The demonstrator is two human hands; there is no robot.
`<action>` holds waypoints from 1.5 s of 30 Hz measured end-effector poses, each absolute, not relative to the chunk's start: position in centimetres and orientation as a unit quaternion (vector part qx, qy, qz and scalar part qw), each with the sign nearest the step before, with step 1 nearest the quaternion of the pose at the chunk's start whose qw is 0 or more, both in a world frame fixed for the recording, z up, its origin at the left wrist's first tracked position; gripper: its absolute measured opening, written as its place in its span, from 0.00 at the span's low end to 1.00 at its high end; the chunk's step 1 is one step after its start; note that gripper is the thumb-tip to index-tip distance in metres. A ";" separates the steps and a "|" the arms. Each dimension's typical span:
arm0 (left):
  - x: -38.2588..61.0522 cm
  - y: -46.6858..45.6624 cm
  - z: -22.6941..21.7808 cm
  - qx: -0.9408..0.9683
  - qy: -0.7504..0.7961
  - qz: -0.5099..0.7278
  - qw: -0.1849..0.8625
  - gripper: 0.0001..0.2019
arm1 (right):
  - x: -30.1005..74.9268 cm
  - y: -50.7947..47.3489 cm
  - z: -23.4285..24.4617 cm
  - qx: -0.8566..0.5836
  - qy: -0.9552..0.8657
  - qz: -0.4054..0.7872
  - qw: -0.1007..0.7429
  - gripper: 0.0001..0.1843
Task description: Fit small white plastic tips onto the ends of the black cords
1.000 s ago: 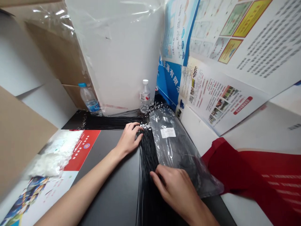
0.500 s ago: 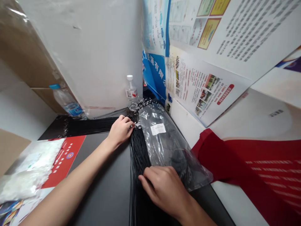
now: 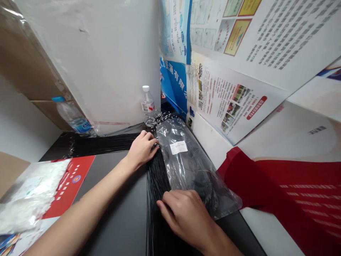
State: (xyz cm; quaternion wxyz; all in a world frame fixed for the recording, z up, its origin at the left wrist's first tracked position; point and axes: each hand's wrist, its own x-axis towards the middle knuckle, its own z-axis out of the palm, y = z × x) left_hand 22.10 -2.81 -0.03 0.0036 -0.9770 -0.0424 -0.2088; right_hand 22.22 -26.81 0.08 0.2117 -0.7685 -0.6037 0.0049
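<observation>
A long bundle of thin black wires (image 3: pixel 157 172) runs down the dark table toward me, with small pale tips at its far end. My left hand (image 3: pixel 142 148) is closed on the wires' far end, its fingertips curled over the pale tips. Lower down, my right hand (image 3: pixel 189 218) lies on the near part of the bundle, thumb and fingers curled together at the wires. What sits under its palm is hidden. A clear plastic bag (image 3: pixel 191 167) with a white label and dark coiled contents lies just right of the bundle.
Another row of black wires (image 3: pixel 106 144) lies across the table's back. Two bottles, one white-capped (image 3: pixel 147 105) and one blue-capped (image 3: pixel 76 117), stand by the white panel. A bag of white pieces (image 3: pixel 32 188) rests at left. Red cloth (image 3: pixel 245 177) hangs at right beside wall posters (image 3: pixel 223 89).
My left hand has shifted slightly right over the pale wire tips, now covering more of them. My right hand has stayed nearly in place.
</observation>
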 end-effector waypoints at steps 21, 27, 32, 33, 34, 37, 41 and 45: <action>23.5 -3.6 0.0 -0.980 -0.093 -0.168 0.047 0.09 | 22.1 -26.9 -0.1 -0.755 -0.618 -0.023 0.216 0.11; 23.9 -4.3 0.9 -0.984 -0.089 -0.115 0.099 0.11 | 22.0 -26.8 -0.1 -0.753 -0.624 -0.021 0.207 0.12; 23.7 -4.5 0.9 -0.983 -0.090 -0.115 0.111 0.12 | 21.9 -26.9 0.0 -0.757 -0.622 -0.014 0.199 0.12; 23.7 -4.4 0.9 -0.983 -0.090 -0.119 0.111 0.12 | 21.9 -26.9 0.0 -0.758 -0.622 -0.012 0.198 0.12; 23.6 -4.3 0.9 -0.982 -0.089 -0.122 0.112 0.13 | 21.9 -26.9 0.0 -0.758 -0.622 -0.009 0.196 0.12; 23.6 -4.2 1.0 -0.982 -0.081 -0.124 0.121 0.13 | 21.9 -26.8 0.0 -0.757 -0.625 0.000 0.190 0.11; 23.9 -4.1 1.1 -0.982 -0.063 -0.110 0.142 0.13 | 21.9 -26.9 0.1 -0.758 -0.627 0.007 0.179 0.11; 24.3 -4.1 1.2 -0.981 -0.031 -0.103 0.159 0.12 | 21.9 -26.9 0.2 -0.759 -0.628 0.008 0.171 0.12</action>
